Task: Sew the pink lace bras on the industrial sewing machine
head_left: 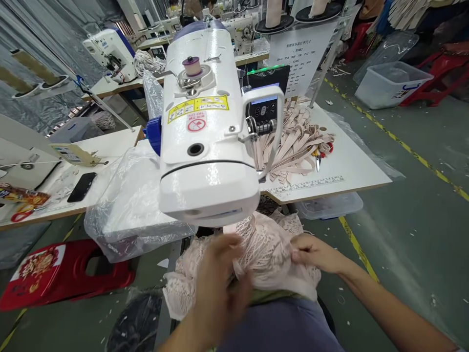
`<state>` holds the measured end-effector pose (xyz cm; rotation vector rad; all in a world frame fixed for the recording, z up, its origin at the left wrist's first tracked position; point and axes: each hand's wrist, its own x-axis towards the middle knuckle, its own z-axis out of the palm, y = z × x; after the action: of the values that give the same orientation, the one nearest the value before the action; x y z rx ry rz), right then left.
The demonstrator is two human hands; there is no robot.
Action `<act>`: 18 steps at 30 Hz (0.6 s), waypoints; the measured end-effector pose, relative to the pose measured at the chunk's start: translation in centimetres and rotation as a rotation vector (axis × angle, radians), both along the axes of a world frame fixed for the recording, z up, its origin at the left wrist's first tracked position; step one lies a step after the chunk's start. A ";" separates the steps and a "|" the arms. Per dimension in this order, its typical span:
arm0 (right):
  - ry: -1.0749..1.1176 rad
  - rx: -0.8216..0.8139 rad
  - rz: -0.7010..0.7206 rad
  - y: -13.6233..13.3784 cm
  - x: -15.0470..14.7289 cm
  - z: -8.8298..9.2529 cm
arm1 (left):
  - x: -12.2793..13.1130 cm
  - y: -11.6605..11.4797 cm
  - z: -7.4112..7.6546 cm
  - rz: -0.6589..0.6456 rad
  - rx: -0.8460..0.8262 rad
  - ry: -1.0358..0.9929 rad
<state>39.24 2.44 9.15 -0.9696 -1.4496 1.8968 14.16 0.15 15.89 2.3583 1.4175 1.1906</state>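
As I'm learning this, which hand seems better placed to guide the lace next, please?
Probably the right hand: it pinches the lace; the left hand is blurred, its grip unclear.

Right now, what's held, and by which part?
The right hand pinches the pale pink lace cloth at its right side, as seen here. The left hand is blurred in front; whether it holds any can't be told.

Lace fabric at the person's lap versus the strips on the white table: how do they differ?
The lace fabric shows an openwork pattern; the strips look plain. The lace fabric is a broad, bunched mass; the strips are narrow and heaped on the white table. The right hand pinches the lace fabric; neither hand touches the strips. Both are pale pinkish.
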 end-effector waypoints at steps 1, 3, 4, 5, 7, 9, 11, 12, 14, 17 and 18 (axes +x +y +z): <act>-0.027 0.070 0.100 -0.2 -0.2 1.2 | 1.0 -0.8 0.3 -0.146 0.094 0.029; -0.077 0.217 0.341 -0.7 -1.0 3.6 | 2.6 -1.8 0.5 -0.408 0.128 0.130; -0.110 0.293 0.446 -1.0 -1.4 4.7 | 3.0 -2.0 0.3 -0.486 0.044 0.196; -0.156 0.368 0.512 -1.2 -1.8 5.5 | 3.1 -2.0 -0.1 -0.520 -0.104 0.266; -0.270 0.488 0.504 -1.2 -2.2 6.2 | 2.2 -1.5 -1.2 -0.485 -0.449 0.352; -0.370 0.545 0.394 -0.6 -2.3 5.9 | 0.7 -0.4 -2.1 -0.375 -0.701 0.335; -0.438 0.576 0.291 0.7 -2.4 5.2 | -0.9 0.9 -2.3 -0.259 -0.812 0.229; -0.459 0.586 0.258 1.4 -2.5 4.8 | -1.5 1.6 -2.2 -0.199 -0.835 0.159; -0.475 0.589 0.207 2.9 -2.9 4.3 | -2.4 3.0 -1.7 -0.090 -0.873 0.054; -0.485 0.544 0.130 4.6 -3.8 4.3 | -2.9 4.8 -1.0 0.041 -0.879 -0.031; -0.492 0.524 0.107 5.0 -4.0 4.3 | -3.0 5.3 -1.0 0.075 -0.844 -0.055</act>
<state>35.25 7.47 13.46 -1.1495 -2.1742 1.2670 11.15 5.43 14.94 1.6755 1.5760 0.4876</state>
